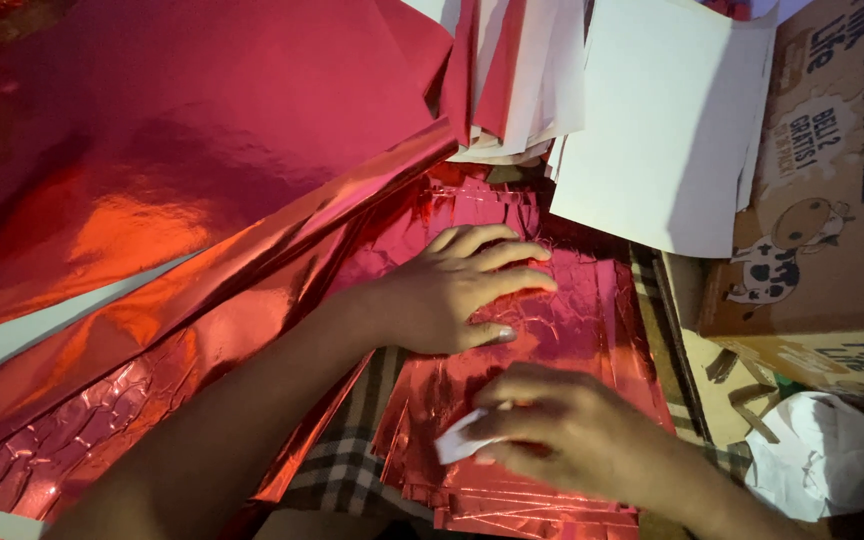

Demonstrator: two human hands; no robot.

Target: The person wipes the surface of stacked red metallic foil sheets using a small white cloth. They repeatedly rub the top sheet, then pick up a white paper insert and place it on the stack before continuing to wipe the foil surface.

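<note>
The stack of red foil sheets (pixel 562 330) lay in the middle of the view on a checked cloth (pixel 337 465), with its near edges a little fanned out. The left hand (pixel 452 295) rested flat on the top sheet, fingers spread and pressing it down. The right hand (pixel 562 430) was closed around a small white folded piece (pixel 457 440), pinched between thumb and fingers just above the near part of the stack. In my judgement, the step went best when the flat hand kept an even pressure, because this thin foil already showed many wrinkles and would crease or slip easily. The white piece was better moved slowly, from the pressed side outward. Large red foil sheets (pixel 182 170) lay to the left, white paper sheets (pixel 662 120) beyond, and a cardboard box (pixel 832 200) to the right.
</note>
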